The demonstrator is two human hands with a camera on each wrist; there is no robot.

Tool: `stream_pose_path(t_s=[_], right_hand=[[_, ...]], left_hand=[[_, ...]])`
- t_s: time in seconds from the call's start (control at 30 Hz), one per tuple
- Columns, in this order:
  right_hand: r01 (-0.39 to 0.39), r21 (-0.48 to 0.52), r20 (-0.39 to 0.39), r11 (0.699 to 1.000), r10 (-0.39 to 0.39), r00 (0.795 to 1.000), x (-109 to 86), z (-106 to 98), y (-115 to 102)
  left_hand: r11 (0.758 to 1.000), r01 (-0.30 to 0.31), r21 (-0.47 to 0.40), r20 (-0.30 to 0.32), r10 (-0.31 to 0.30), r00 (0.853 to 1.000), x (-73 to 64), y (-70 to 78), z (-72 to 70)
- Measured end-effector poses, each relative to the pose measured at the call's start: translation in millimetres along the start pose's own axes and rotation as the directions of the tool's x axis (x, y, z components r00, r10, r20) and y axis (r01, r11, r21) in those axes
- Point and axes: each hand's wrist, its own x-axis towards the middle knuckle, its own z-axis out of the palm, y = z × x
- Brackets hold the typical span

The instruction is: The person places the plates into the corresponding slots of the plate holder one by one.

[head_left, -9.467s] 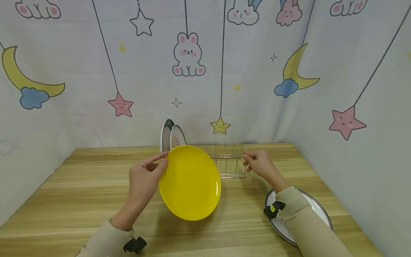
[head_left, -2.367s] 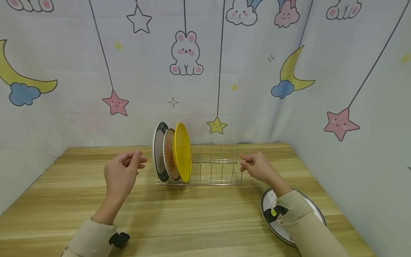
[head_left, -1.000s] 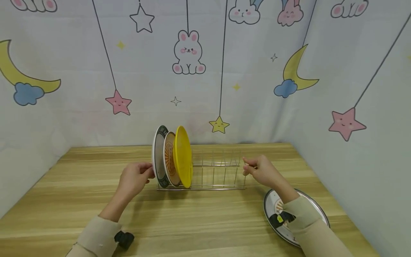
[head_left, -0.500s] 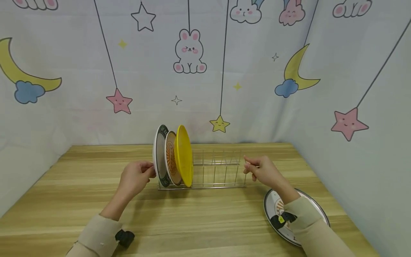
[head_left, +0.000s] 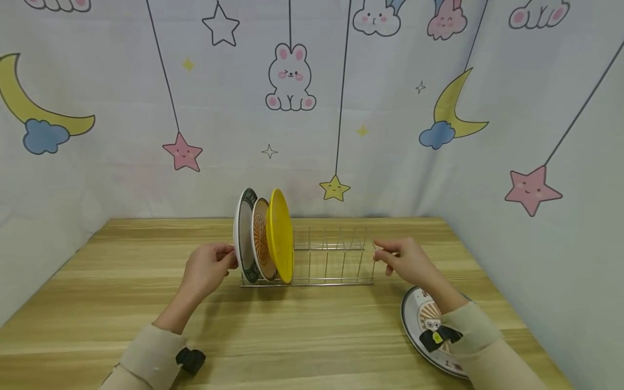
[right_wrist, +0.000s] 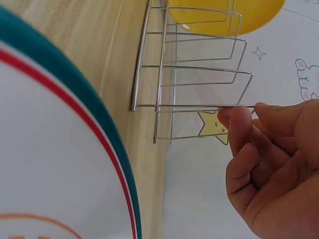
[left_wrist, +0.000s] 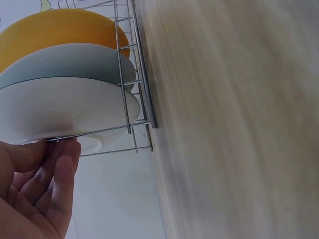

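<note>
No readable text, only tiny red marks (head_left: 449, 363) on the flat plate (head_left: 422, 315).

The yellow plate (head_left: 280, 238), held by the left hand (head_left: 207, 268) in front of the wire rack (head_left: 331, 284) at first, now stands upright in it, beside the orange-patterned plate (head_left: 260, 238). The left hand, well apart from the rack a couple of seconds ago, now pinches its left end wire, and the rack sits slightly nearer the person. The right sleeve (head_left: 480, 333) has shifted outward, baring more of the dark-rimmed plate (head_left: 414, 319) and its printed face.
</note>
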Motion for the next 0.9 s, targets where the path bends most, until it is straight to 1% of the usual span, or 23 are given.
stream_pose_path(t_s=[0.2, 0.37, 0.57, 0.7, 0.8, 0.9], right_hand=[[0.012, -0.018, -0.018, 1.0, -0.012, 1.0, -10.7, -4, 0], [0.009, -0.07, -0.013, 0.998, -0.01, 1.0, -22.2, -5, 3], [0.006, -0.102, -0.003, 0.995, -0.007, 1.0, -39.0, -7, 9], [0.001, -0.144, -0.022, 0.99, -0.004, 1.0, -48.7, -9, 12], [-0.014, -0.126, -0.032, 0.992, 0.01, 0.999, -54.0, -11, 16], [-0.039, -0.077, -0.027, 0.996, 0.037, 0.999, -58.3, -14, 23]], left_hand=[[1.0, -0.006, -0.008, 0.005, 0.006, 1.0, 0.1, -1.1, 0.5], [1.0, -0.002, -0.017, 0.011, 0.002, 1.0, 0.5, -1.6, 1.0], [1.0, 0.001, -0.02, 0.018, -0.001, 1.0, 0.6, -1.9, 2.2], [1.0, -0.005, -0.02, 0.016, 0.005, 1.0, 0.2, -1.6, 2.0], [1.0, -0.008, -0.02, 0.016, 0.008, 1.0, -0.1, -1.2, 1.7], [1.0, -0.01, -0.021, 0.019, 0.01, 1.0, -0.2, -0.4, 1.4]])
